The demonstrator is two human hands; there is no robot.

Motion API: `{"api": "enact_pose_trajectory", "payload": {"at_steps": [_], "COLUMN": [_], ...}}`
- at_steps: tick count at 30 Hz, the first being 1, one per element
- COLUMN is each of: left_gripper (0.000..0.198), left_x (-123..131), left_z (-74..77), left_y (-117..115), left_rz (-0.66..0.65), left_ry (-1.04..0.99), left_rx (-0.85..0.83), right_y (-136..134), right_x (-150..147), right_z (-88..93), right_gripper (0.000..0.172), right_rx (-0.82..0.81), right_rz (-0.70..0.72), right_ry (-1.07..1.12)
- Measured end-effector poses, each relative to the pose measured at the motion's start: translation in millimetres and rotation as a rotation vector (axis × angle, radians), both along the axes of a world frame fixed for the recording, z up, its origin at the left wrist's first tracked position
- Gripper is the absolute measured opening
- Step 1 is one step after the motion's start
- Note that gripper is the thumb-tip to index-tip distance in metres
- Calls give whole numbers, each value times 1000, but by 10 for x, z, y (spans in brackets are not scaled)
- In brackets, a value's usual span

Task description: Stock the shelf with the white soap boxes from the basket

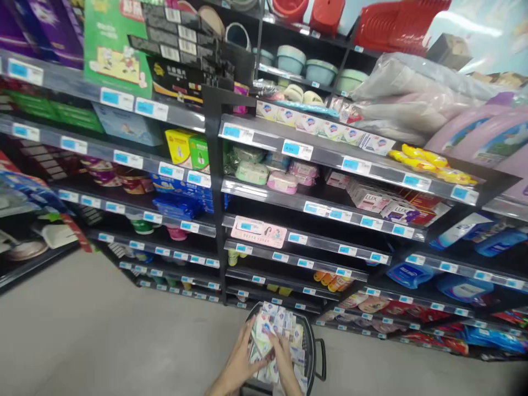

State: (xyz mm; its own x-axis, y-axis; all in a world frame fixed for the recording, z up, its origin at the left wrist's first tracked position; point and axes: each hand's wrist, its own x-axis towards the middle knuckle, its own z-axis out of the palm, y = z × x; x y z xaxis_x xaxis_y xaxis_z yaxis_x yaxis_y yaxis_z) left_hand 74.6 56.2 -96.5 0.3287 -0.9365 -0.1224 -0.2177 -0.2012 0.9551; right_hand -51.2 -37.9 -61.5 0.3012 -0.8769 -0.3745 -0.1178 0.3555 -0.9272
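Low in front of me, my left hand [240, 353] is closed around the left side of a soap box [263, 331], with its thumb beneath. My right hand [282, 356] grips the same box from the right, fingertips pressed to it; whether more boxes are stacked under it I cannot tell. Below both hands stands a dark basket [312, 346] filled with many more small soap boxes [296, 335]. The basket's handle [322, 360] sticks out on its right side.
Shelves face me across the aisle. A row of similar soap boxes [309, 123] lines the upper shelf, beside yellow packs [429, 162]. One level down sit pink soap cases [282, 181] and LUX boxes [373, 199]. Grey floor [136, 341] lies left of the basket.
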Motion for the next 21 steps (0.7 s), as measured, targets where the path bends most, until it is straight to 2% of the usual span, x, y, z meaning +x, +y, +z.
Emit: {"api": "enact_pose_trajectory", "payload": {"at_steps": [3, 5, 7, 10, 15, 21], "left_gripper": [101, 100, 100, 103, 108, 104], "left_x": [24, 25, 13, -7, -7, -26], "left_z": [253, 357, 418, 469, 569, 631], "left_y": [75, 118, 141, 132, 67, 55], "left_rz": [120, 206, 279, 350, 357, 313], "left_ry": [-14, -34, -49, -50, -6, 32], "left_rx": [-61, -93, -120, -138, -148, -182], "right_y": [-23, -50, -70, -79, -73, -23], "right_x": [80, 103, 110, 109, 101, 46], "right_z": [206, 274, 276, 183, 24, 73], "right_gripper": [41, 43, 43, 46, 52, 54], "right_rx": [43, 21, -6, 2, 88, 87], "right_rz": [52, 102, 121, 48, -94, -168], "right_ry": [69, 68, 66, 79, 35, -8]}}
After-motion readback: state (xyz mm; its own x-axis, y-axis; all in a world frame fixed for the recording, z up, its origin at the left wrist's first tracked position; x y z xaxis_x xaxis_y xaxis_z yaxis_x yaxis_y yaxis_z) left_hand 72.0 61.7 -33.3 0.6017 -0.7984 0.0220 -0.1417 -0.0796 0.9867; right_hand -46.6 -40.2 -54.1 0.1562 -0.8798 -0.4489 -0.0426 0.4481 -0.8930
